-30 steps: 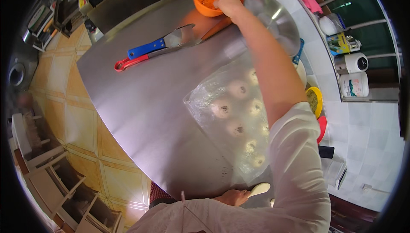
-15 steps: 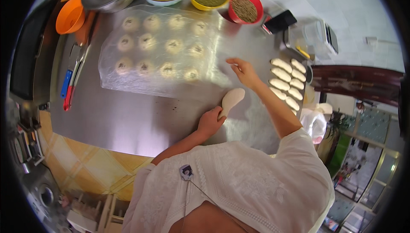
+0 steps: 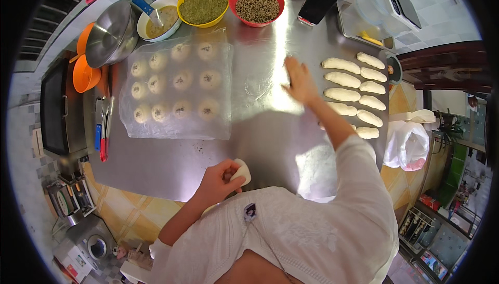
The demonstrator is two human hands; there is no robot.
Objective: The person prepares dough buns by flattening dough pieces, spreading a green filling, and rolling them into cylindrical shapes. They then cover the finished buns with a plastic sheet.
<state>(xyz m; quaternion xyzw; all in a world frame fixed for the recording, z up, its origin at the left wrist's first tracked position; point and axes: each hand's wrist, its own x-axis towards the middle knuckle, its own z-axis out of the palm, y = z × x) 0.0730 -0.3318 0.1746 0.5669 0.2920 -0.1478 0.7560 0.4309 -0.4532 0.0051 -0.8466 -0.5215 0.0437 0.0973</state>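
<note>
**Left hand [image 3: 216, 184] clamps smooth white dough piece [image 3: 240, 172] at stainless-steel worktable [image 3: 156, 160]**

Fingers and thumb are closed on the dough, near the person's body and to the near right of a wrinkled clear plastic sheet [image 3: 176, 132], the two well apart. The right hand [image 3: 300, 84] is to the sheet's right, its fingers extended, thumb spread and no object visible in it; whether it touches the metal cannot be told. Twelve round pale buns [image 3: 182, 80] with dark-speckled tops lie in rows beneath the sheet. Farther to its right, past the right hand, rest elongated pale dough rolls [image 3: 342, 80] in two columns. Just beyond the sheet's far edge stand a white bowl [image 3: 157, 38] of yellowish liquid and a round yellow bowl [image 3: 207, 25] of green crumbs; a round red bowl [image 3: 257, 25] of brown-speckled grains is to its far right. Left of the sheet lie blue-handled [image 3: 97, 137] and red-handled [image 3: 103, 149] metal tools.
</note>
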